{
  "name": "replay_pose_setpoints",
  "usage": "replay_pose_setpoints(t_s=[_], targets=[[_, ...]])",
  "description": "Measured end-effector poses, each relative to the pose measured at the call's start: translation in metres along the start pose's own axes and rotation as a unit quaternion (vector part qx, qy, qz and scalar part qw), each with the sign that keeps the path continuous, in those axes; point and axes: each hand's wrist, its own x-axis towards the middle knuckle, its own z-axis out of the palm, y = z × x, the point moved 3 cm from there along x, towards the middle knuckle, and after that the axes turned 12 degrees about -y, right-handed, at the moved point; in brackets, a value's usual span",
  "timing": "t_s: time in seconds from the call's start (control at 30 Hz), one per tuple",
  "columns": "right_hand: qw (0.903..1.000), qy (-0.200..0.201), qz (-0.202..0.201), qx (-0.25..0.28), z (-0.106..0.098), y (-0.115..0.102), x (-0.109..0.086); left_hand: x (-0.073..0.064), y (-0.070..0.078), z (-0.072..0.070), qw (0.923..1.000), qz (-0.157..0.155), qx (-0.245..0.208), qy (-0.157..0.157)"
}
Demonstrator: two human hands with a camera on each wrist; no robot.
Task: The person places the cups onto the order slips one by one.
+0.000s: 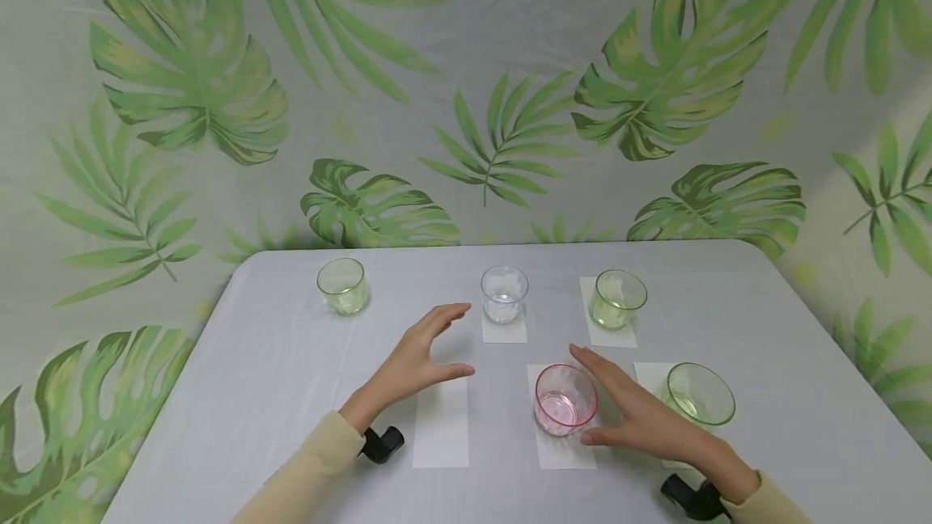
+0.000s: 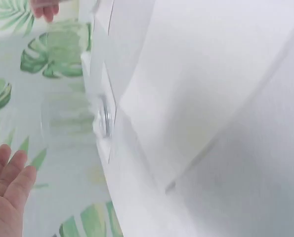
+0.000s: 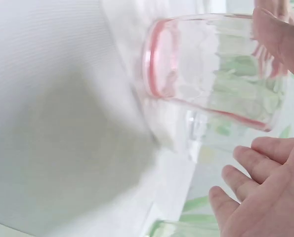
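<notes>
My left hand hovers above a bare white paper strip, thumb and fingers spread apart with nothing between them. In front of it, a clear glass cup stands upright on another strip. Beside a pink-rimmed glass cup, my right hand has its fingers extended and thumb apart. In the right wrist view the fingers are clear of the pink cup; the thumb overlaps its rim, and I cannot tell if it touches. A green-tinted cup stands just beyond the right hand, partly hidden.
Another green-tinted cup stands on a paper strip at the back right. One more green cup sits directly on the white tablecloth at the back left. A leaf-patterned cloth hangs behind the table.
</notes>
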Motion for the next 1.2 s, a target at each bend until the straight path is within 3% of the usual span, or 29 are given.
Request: replay_pose_setpoints(t_s=[0.3, 0.7, 0.9, 1.2], targets=[[0.9991, -0.007, -0.041, 0.008, -0.007, -0.021, 0.009, -0.026, -0.016, -0.044, 0.9966, -0.027, 0.016, 0.076], [0.9960, -0.045, -0.076, 0.011, 0.000, -0.052, 0.038, -0.059, -0.041, -0.104, 0.9796, -0.117, 0.044, 0.157], [0.9932, -0.064, -0.098, 0.005, 0.010, -0.069, 0.055, -0.070, -0.061, -0.118, 0.9700, -0.158, 0.060, 0.175], [0.9896, -0.085, -0.116, 0.013, 0.025, -0.088, 0.077, -0.073, -0.088, -0.126, 0.9609, -0.205, 0.053, 0.178]])
